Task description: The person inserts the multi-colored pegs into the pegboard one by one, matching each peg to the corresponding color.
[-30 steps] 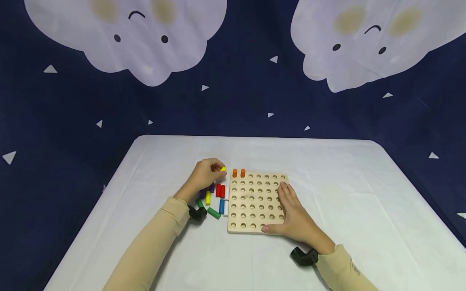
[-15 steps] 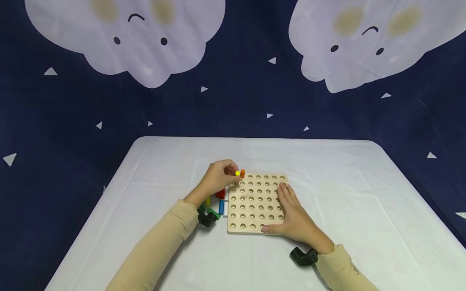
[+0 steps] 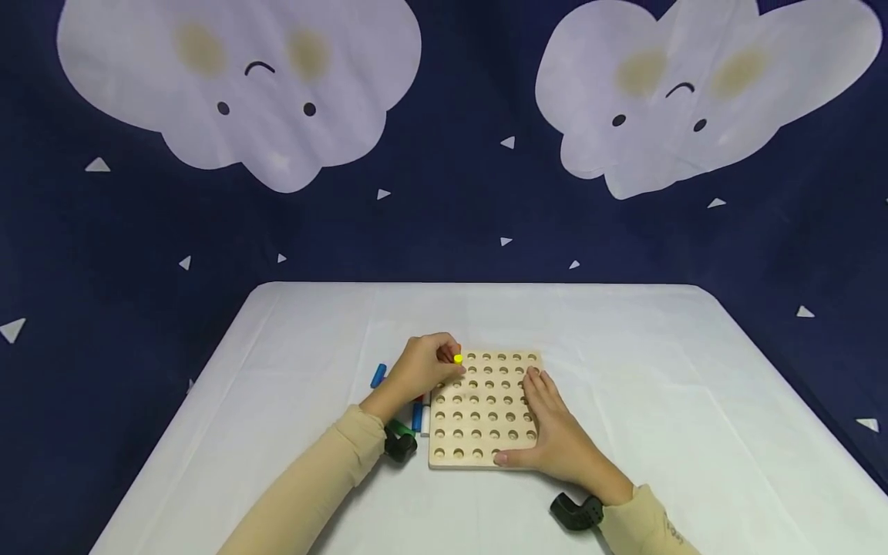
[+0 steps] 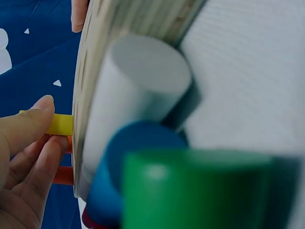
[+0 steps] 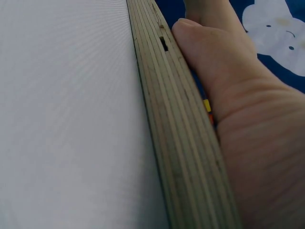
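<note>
In the head view my left hand (image 3: 423,368) pinches a yellow peg (image 3: 458,359) upright over the back left of the wooden pegboard (image 3: 466,425). The left wrist view has the yellow peg (image 4: 60,125) between thumb and fingers, its lower end against the board's holed face. Beside it, orange pegs (image 4: 63,175) stand in the board, partly behind the fingers; in the head view the hand hides them. My right hand (image 3: 560,432) rests on the board's right side, fingers straight over the holes and thumb at the front edge. Its thumb (image 5: 200,43) lies on the top face.
Loose pegs lie left of the board: a blue peg (image 3: 378,375), another blue peg (image 3: 417,416), a white peg (image 3: 426,421) and a green peg (image 3: 401,428). My left forearm covers others. Black wrist devices (image 3: 577,512) sit on both wrists. White cloth covers the table (image 3: 624,331).
My left hand has carried the yellow peg rightward from beside the board to over its back row, next to the orange pegs. The head view has tilted up slightly. My right hand stays put.
</note>
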`<action>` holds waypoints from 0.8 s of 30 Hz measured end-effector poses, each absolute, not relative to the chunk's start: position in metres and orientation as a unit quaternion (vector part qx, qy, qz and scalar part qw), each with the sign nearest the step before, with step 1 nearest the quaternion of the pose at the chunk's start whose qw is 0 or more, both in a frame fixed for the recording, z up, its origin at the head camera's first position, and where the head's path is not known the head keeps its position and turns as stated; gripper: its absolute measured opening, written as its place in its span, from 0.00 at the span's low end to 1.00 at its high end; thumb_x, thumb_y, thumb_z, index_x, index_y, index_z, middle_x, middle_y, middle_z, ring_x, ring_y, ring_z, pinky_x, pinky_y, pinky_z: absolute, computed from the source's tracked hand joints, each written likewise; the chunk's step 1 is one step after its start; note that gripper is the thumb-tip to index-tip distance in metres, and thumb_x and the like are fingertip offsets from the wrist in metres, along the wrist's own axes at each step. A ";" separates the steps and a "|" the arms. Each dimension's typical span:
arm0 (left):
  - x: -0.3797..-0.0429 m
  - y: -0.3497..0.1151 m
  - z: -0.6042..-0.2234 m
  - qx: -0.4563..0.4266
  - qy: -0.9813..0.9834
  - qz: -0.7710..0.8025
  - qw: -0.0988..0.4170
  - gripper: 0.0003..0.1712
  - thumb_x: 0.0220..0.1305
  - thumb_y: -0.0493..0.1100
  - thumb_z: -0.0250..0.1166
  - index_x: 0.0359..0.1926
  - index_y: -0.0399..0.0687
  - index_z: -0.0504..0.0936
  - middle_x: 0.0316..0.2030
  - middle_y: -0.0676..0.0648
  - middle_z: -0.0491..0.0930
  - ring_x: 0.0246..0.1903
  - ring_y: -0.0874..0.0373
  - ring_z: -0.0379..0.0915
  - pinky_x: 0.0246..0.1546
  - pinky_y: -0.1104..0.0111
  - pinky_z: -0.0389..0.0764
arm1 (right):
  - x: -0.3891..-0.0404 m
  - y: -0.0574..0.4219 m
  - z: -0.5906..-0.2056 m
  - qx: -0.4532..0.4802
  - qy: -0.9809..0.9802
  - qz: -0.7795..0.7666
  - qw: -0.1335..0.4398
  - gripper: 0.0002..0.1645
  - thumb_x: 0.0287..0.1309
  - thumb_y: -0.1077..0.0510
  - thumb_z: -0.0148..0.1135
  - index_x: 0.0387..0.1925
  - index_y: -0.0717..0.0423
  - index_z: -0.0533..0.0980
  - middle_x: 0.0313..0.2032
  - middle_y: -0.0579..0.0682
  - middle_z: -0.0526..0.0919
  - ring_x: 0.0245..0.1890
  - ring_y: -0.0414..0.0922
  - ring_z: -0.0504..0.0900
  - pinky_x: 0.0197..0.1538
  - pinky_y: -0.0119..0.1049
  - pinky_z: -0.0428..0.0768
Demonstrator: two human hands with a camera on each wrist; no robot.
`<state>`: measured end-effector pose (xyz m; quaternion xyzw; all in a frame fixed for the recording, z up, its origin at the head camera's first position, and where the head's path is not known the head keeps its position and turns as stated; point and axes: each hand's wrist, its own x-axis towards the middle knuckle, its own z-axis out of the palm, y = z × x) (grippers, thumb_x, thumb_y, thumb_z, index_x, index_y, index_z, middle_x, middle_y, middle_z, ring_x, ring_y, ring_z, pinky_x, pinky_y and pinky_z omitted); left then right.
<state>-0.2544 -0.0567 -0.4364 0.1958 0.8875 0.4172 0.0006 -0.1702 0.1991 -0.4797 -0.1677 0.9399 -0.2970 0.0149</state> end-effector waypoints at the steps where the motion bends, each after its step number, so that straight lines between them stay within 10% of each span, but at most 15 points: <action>1: -0.253 -0.057 -0.439 0.194 0.888 0.418 0.003 0.12 0.55 0.41 0.76 0.37 0.48 0.81 0.30 0.53 0.82 0.30 0.64 0.77 0.35 0.72 0.80 | -0.169 0.199 -0.482 -0.167 0.940 -0.297 0.016 0.86 0.27 0.17 0.71 0.77 0.61 0.45 0.80 0.54 0.39 0.79 0.60 0.36 0.72 0.67 0.51; 24: -0.260 -0.059 -0.442 0.203 0.894 0.400 -0.006 0.12 0.56 0.39 0.74 0.42 0.45 0.85 0.35 0.50 0.86 0.36 0.61 0.81 0.40 0.69 0.82 | -0.178 0.200 -0.482 -0.170 0.943 -0.286 0.018 0.86 0.28 0.17 0.70 0.78 0.59 0.43 0.80 0.54 0.37 0.79 0.58 0.34 0.73 0.66 0.51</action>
